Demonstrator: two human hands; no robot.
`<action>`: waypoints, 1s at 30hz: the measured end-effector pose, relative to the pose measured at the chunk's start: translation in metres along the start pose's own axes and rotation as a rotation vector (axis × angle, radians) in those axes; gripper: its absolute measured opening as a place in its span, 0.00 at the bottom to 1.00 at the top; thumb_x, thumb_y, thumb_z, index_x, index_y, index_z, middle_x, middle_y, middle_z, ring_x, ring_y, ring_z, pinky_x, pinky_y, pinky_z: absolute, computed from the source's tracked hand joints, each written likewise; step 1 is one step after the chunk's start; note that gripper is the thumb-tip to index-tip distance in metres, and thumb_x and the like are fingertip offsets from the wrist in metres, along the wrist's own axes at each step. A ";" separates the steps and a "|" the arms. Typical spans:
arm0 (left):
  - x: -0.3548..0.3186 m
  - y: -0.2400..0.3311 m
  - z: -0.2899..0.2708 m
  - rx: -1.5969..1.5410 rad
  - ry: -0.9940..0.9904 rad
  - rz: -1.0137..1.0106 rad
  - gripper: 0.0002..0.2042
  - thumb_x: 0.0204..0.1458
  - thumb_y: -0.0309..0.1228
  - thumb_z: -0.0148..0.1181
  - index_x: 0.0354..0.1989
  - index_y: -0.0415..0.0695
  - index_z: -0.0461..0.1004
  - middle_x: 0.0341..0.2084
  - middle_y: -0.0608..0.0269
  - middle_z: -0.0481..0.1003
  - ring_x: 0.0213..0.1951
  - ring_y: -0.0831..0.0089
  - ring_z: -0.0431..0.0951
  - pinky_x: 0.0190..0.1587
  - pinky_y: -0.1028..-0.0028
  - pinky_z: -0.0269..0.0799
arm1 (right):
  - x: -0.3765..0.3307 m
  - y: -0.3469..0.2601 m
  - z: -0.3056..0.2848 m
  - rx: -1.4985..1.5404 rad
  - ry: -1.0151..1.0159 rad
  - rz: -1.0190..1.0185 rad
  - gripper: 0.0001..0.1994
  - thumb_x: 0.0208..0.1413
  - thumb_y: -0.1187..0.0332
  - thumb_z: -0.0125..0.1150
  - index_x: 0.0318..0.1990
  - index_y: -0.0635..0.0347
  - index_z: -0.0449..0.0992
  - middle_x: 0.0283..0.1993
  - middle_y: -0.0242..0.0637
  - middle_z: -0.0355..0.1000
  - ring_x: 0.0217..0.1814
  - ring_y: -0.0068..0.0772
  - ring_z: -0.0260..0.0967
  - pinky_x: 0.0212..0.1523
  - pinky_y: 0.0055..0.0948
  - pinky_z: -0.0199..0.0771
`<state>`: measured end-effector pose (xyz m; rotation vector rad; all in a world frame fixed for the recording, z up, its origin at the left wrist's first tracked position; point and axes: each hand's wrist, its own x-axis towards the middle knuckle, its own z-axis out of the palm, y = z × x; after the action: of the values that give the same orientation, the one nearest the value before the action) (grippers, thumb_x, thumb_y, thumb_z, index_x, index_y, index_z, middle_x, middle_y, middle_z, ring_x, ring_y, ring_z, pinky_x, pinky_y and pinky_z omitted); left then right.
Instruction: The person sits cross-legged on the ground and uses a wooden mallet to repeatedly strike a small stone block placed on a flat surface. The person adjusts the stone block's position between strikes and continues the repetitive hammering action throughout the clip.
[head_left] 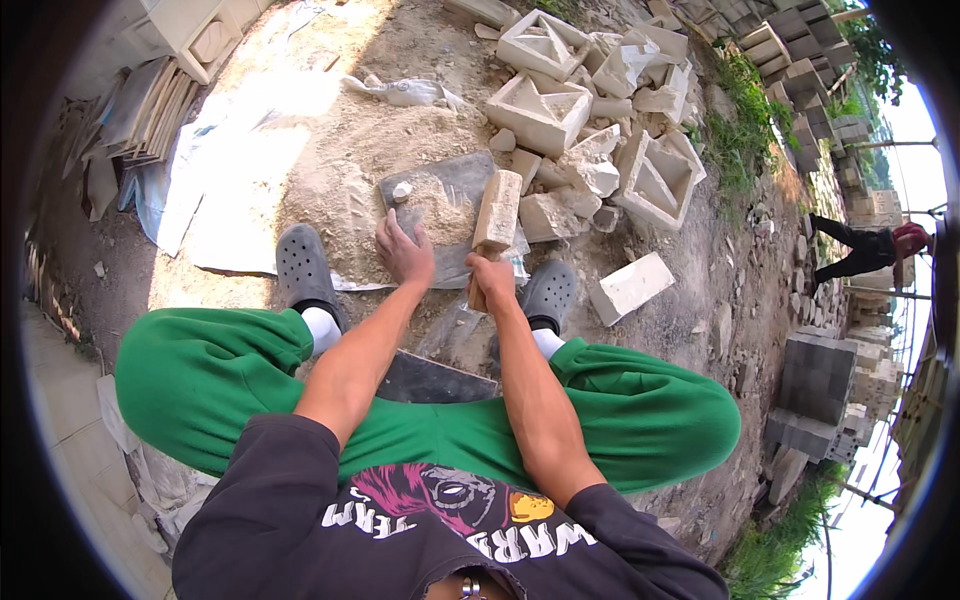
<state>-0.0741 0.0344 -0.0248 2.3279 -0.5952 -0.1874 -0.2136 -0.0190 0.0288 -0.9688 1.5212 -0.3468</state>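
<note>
My right hand [490, 280] is closed around the handle of a dusty wooden mallet [498, 208]. Its thick block head points away from me, over the right edge of a dark flat board [462, 175]. On that board lie crushed pale crumbs [440, 208] and one small white lump [402, 191]. My left hand [404, 250] rests low at the board's left side, fingers stretched toward the crumbs and lump. No object shows in it, though its palm is hidden.
Broken pale castings [540, 110] are heaped beyond the mallet. A pale block [632, 288] lies right of my right shoe [549, 295]. White sheeting [240, 190] covers ground at left, near stacked boards [150, 110]. Another person [868, 248] stands far right among grey blocks [815, 375].
</note>
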 end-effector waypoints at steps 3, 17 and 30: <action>0.042 -0.001 -0.001 0.093 -0.044 0.240 0.26 0.58 0.37 0.58 0.66 0.51 0.65 0.62 0.53 0.62 0.63 0.53 0.62 0.64 0.53 0.59 | 0.002 0.001 -0.002 0.042 -0.030 0.041 0.12 0.45 0.67 0.67 0.28 0.70 0.76 0.20 0.40 0.72 0.17 0.35 0.72 0.19 0.35 0.72; 0.048 -0.086 -0.042 -0.032 -0.145 0.204 0.16 0.54 0.33 0.61 0.50 0.43 0.75 0.47 0.50 0.70 0.51 0.50 0.72 0.56 0.59 0.68 | -0.003 0.002 0.005 0.015 0.002 0.023 0.12 0.45 0.68 0.66 0.29 0.71 0.76 0.20 0.42 0.73 0.16 0.36 0.72 0.19 0.35 0.71; 0.012 -0.125 -0.045 0.058 -0.129 -0.079 0.18 0.52 0.31 0.64 0.53 0.49 0.74 0.49 0.54 0.67 0.52 0.54 0.70 0.56 0.61 0.67 | 0.002 0.005 0.004 0.072 -0.028 0.006 0.12 0.45 0.67 0.67 0.28 0.70 0.75 0.21 0.42 0.73 0.15 0.36 0.71 0.18 0.36 0.70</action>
<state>-0.0048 0.1358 -0.0765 2.4110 -0.5782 -0.3639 -0.2114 -0.0159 0.0227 -0.9092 1.4757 -0.3797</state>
